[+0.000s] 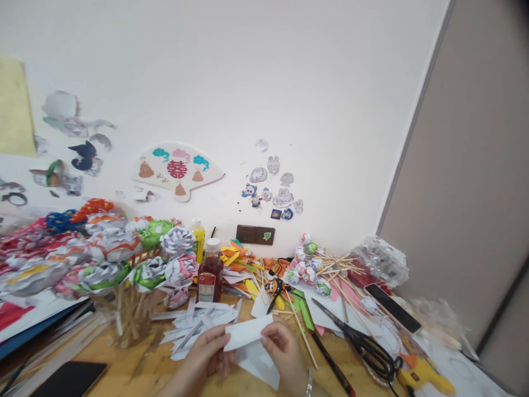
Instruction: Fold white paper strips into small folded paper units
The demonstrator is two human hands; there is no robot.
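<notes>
My left hand and my right hand hold one white paper strip between them, low in the middle of the view. Each hand pinches an end, fingers closed on the paper. Under the strip lies a larger white paper sheet on the wooden table. A heap of cut white paper strips sits just beyond my left hand.
Paper flowers on sticks fill the left. A red-filled bottle and a yellow bottle stand behind the strips. Black scissors, wooden skewers, a yellow glue gun and a phone lie right. Another dark phone lies lower left.
</notes>
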